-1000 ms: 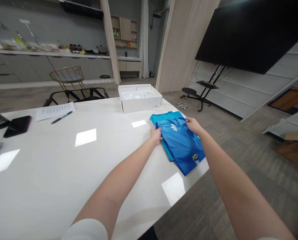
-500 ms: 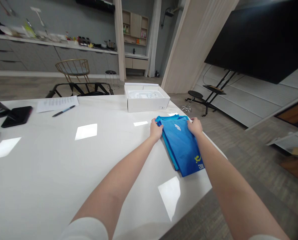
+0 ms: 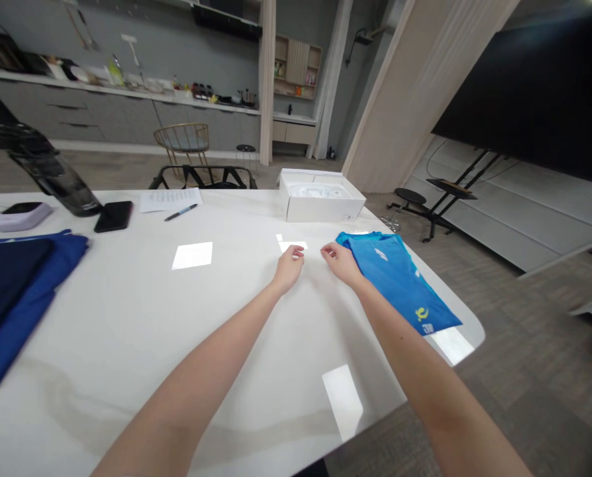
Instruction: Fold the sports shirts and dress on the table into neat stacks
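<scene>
A folded bright blue garment with a white mark and a yellow-green print lies near the table's right edge. My right hand is above the table beside its left side, fingers curled and apart, holding nothing. To the left, my left hand hovers over the white surface with loosely bent fingers and nothing in it. Dark blue folded cloth lies at the table's left edge, far from both hands.
Behind my hands stands an open white box. At the back left of the white table are a pen, printed paper, a black phone, a handheld vacuum and a pale purple device.
Both hands have let go of the bright blue garment and moved left of it. The view has turned left, bringing the dark blue cloth and the purple device into sight.
</scene>
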`<move>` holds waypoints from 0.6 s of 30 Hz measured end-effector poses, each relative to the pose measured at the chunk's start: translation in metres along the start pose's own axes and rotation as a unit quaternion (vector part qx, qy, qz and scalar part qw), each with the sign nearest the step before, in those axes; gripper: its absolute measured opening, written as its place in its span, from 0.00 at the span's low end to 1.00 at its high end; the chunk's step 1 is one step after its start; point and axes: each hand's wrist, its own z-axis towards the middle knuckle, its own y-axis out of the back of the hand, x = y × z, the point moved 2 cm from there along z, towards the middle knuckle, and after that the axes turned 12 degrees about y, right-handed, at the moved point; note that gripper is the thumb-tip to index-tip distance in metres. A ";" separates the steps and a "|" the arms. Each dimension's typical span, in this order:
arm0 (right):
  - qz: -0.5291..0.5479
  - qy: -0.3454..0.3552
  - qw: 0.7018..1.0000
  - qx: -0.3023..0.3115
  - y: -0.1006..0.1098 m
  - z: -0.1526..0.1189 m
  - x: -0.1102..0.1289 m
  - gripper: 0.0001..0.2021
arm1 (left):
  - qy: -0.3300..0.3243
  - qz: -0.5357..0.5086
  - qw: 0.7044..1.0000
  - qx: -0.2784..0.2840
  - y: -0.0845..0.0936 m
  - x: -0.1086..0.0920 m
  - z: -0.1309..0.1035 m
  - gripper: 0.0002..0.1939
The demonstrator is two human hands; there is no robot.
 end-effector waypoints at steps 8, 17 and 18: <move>0.085 0.068 0.986 0.130 -0.152 -0.022 0.156 0.10 | -0.073 0.125 0.984 -0.102 0.188 0.056 -0.064 0.13; -0.079 0.238 0.950 0.186 -0.224 -0.014 0.262 0.10 | -0.073 0.403 0.851 -0.330 0.385 0.076 -0.133 0.14; -0.084 0.237 0.950 0.183 -0.225 -0.013 0.261 0.11 | -0.057 0.430 0.819 -0.375 0.409 0.072 -0.136 0.15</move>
